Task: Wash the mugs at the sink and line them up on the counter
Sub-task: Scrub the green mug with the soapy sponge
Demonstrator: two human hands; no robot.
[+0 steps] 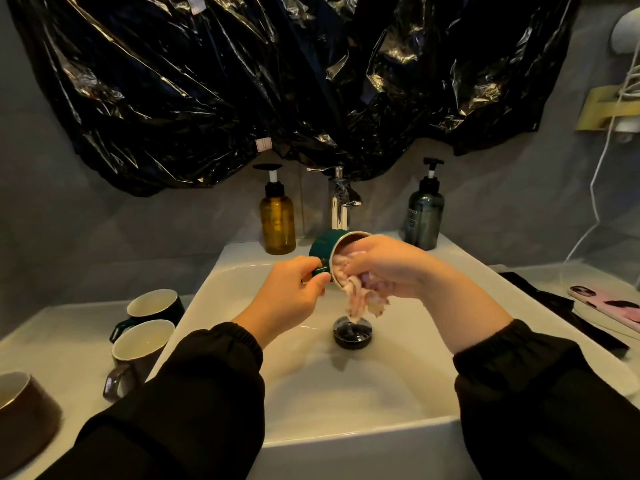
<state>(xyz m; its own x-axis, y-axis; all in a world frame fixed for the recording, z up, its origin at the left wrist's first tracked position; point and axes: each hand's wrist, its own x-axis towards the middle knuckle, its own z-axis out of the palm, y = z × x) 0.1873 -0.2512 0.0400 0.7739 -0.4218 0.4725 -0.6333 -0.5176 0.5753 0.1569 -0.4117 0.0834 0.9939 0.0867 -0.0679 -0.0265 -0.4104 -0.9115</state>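
Observation:
My left hand (294, 289) grips the handle of a dark green mug (325, 242), tipped on its side over the white sink (311, 386) with its mouth facing right. My right hand (384, 265) holds a pale pink cloth (363, 301) and presses it into the mug's mouth; the cloth's loose end hangs down above the black drain plug (352, 332). On the counter to the left stand three mugs: a dark green one (152, 303), a brown one (138, 351) in front of it, and another brown one (24, 414) at the near left edge.
A chrome tap (339, 199) stands behind the sink between an amber pump bottle (277, 220) and a dark pump bottle (424, 216). A phone in a pink case (609, 306) and a black object lie on the right counter. Black plastic sheeting hangs on the wall above.

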